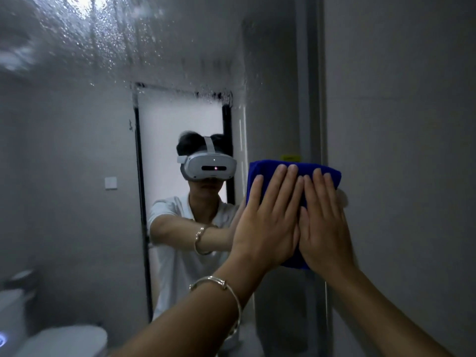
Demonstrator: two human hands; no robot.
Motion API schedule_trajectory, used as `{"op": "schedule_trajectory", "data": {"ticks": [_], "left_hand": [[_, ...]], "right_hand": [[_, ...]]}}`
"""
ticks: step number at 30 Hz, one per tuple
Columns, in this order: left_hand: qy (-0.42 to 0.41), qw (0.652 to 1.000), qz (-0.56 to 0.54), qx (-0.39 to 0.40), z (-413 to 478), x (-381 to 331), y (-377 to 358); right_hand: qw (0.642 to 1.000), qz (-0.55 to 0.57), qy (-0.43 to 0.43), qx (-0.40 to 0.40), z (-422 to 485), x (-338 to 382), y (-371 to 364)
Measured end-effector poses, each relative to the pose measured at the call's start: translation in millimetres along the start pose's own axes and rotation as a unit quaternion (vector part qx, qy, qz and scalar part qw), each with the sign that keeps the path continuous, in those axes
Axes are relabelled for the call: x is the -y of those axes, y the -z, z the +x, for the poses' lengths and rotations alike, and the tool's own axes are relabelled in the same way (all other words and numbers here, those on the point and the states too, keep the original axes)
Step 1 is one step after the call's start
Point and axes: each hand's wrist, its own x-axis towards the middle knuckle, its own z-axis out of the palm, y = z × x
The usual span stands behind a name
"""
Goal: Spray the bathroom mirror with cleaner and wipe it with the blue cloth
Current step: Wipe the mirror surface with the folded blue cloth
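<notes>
Both hands, left hand and right hand, press straight fingers flat on the blue cloth against the mirror.

Both forearms are bare down to the left hand and the right hand. A thin silver bangle circles the left wrist, with a small knot-like bead on its upper side. The mirror shows the rest in reflection: a white short-sleeved shirt with an open collar, dark hair, and a white headset (a dark slot with a small red light sits on its front) held by a white strap over the crown.
</notes>
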Motion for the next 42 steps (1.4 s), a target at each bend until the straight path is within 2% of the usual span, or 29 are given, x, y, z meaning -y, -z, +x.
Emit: {"op": "schedule_trajectory", "data": {"ticks": [10, 32, 42], "left_hand": [[-0.014, 0.999, -0.033, 0.004, -24, -7, -2], [-0.081, 0.991, -0.068, 0.088, -136, -64, -21], [-0.111, 0.987, -0.076, 0.084, -177, -82, -32]], "right_hand": [[0.999, -0.006, -0.026, -0.026, -29, 8, -10], [0.994, -0.038, -0.096, 0.030, -173, 21, -22], [0.990, -0.035, -0.129, 0.041, -227, 27, -32]]}}
